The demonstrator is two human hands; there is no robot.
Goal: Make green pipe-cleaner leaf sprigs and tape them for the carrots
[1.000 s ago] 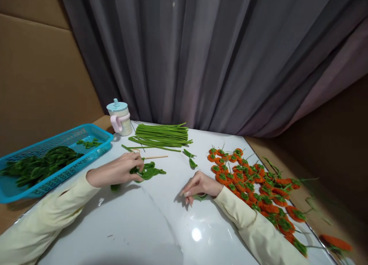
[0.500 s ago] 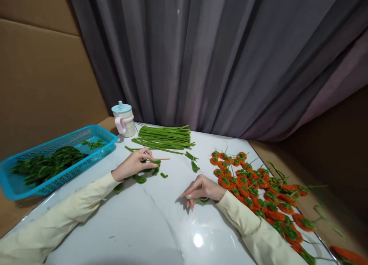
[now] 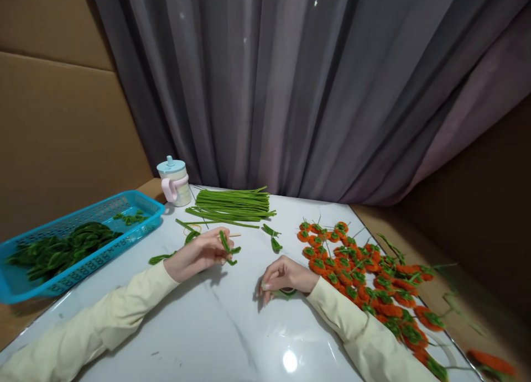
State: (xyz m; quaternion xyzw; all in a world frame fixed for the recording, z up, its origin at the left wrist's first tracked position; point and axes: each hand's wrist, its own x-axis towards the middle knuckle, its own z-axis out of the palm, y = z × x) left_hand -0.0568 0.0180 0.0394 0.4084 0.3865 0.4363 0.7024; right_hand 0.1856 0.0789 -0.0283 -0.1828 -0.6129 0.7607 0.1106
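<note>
My left hand (image 3: 201,256) is closed just above the white table, with a green fuzzy pipe-cleaner piece (image 3: 225,242) pinched at its fingertips. A thin wooden stick (image 3: 234,235) also sticks out from between these fingers. To the right, my right hand (image 3: 288,274) rests low over the tabletop, its thumb and fingers bent together. Beneath its palm a green curved thing (image 3: 285,294) shows in part; what the fingertips hold, if anything, is hidden. Loose green leaf shapes (image 3: 161,257) lie beside my left wrist, and two more green leaf pieces (image 3: 274,241) lie ahead, between the hands.
Behind the hands lies a bundle of green pipe cleaners (image 3: 232,205). Many orange fuzzy pieces with green tops (image 3: 365,266) cover the right side. A blue basket (image 3: 143,197) with dark green leaves stands left, near a lidded cup (image 3: 176,186). A grey curtain (image 3: 265,94) hangs behind.
My left hand has lifted off the loose green pieces with one at its fingertips, the stick still in it. My right hand stays almost in place, its fingers drawn closer. The view has tilted slightly upward.
</note>
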